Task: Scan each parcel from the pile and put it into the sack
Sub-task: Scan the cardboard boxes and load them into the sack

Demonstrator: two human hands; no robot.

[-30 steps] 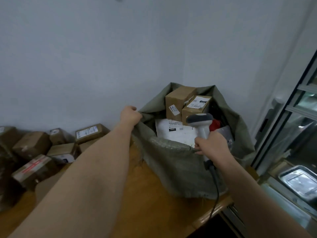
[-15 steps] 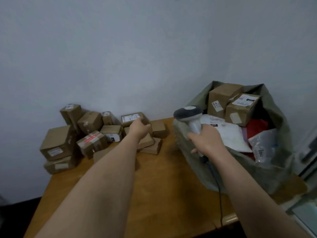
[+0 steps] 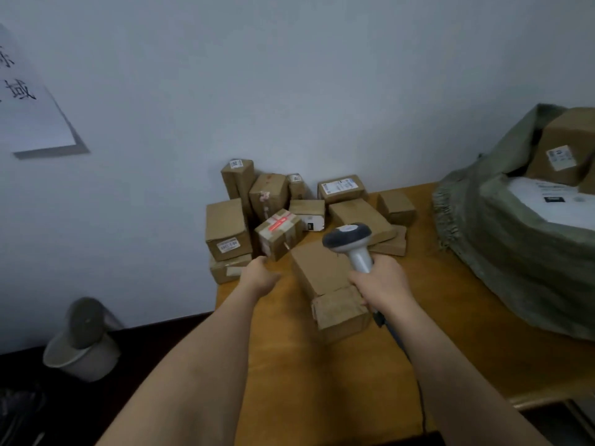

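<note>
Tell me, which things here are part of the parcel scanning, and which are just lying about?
Part of the job:
pile of parcels
scanner held in the right hand
sack
left hand, reaching toward the pile

Just lying about:
bin on the floor
paper sign on the wall

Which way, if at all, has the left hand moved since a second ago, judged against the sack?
Yes. The left hand has left the sack rim and now reaches toward the parcel pile at the table's far left, away from the sack.
</note>
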